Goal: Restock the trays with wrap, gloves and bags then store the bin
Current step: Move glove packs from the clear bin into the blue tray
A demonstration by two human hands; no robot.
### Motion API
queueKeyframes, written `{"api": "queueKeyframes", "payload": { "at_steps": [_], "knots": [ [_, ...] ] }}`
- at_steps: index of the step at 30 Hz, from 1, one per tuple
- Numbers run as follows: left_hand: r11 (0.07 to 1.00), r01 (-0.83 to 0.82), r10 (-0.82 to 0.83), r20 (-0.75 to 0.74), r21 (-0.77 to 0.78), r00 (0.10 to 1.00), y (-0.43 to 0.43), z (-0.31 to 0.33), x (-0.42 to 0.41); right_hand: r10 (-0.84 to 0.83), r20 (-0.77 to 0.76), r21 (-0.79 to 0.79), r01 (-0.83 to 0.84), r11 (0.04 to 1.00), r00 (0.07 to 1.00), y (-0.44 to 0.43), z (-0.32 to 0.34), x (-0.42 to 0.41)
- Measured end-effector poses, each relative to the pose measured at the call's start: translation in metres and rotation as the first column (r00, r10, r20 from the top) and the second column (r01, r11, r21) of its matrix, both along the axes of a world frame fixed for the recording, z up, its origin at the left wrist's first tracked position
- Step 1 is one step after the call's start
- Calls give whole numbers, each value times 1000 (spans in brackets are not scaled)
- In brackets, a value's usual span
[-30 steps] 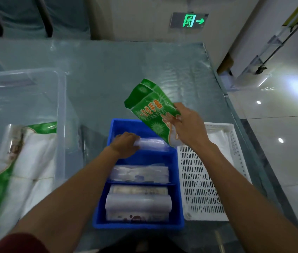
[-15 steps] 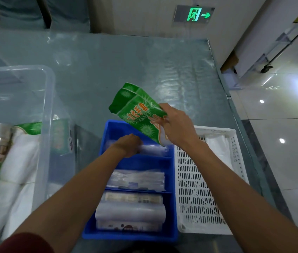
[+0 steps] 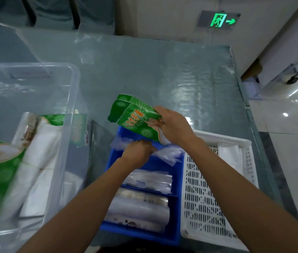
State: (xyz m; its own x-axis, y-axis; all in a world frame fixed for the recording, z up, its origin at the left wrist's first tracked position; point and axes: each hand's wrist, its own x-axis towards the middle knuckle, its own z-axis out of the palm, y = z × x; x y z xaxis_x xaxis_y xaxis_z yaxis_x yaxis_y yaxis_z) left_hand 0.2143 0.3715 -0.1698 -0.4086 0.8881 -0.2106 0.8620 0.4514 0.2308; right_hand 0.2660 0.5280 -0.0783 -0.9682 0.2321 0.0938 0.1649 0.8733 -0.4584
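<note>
A grey-green table [image 3: 144, 70] under rippled clear sheeting [image 3: 195, 88] stands before a pale wall [image 3: 162, 15] with a lit green exit sign [image 3: 219, 20]. Rightward, glossy floor tiles [image 3: 294, 143] reflect bright spots.

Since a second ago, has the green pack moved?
Yes. The green pack has shifted left, toward the far-left corner of the blue tray.

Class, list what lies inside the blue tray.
Near section: rolls of wrap. Middle: clear packets. Far section: clear bags, gripped by the left hand. That hand and the green packet in the right hand hide the rest.
</note>
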Motion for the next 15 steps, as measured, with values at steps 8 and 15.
{"api": "queueKeyframes", "payload": {
  "at_steps": [8, 15],
  "knots": [
    [993, -10, 10, 6, 114, 1000, -4, 2, 5, -3, 211, 146, -29, 989, 977, 3, -39, -1],
    [986, -12, 8, 28, 166, 1000, -4, -7, 0, 56, 328, 80, -87, 993, 943, 9, -56, -4]
  ]
}}
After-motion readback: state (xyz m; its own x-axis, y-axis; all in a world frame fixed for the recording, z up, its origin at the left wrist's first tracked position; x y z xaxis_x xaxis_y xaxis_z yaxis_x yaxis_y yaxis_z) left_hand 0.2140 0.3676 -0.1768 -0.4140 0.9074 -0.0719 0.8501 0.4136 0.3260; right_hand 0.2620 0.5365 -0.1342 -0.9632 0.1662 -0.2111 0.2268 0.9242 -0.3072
